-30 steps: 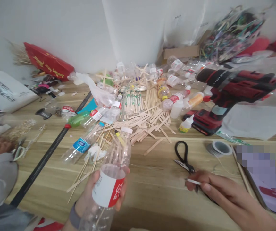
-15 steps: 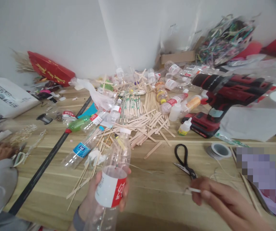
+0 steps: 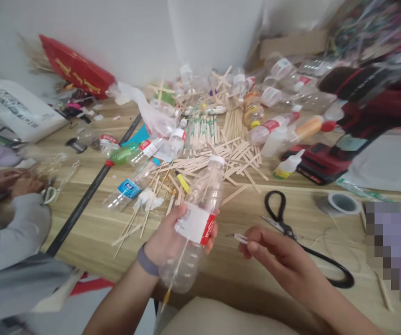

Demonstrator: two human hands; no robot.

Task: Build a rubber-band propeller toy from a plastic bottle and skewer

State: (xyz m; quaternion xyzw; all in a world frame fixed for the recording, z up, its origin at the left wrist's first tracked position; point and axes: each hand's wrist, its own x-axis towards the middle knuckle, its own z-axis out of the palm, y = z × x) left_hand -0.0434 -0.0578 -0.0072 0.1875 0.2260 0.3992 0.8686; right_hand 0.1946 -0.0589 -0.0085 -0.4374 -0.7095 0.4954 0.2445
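Gripping the clear bottle (image 3: pixel 193 225) around its label, the left hand (image 3: pixel 165 237) has its fingers wrapped on it, tilted over the near edge of the desk (image 3: pixel 244 211); the right hand (image 3: pixel 273 253), to the right of the bottle and apart from it, pinches 1 small white piece (image 3: pixel 241 238), thumb and fingers closed on it; scissors (image 3: pixel 287 230) lie just beyond that hand. For good control, my judgement is a firm but light left grip, as the plastic probably dents; hold the white piece steady, fingers clear of the blades.
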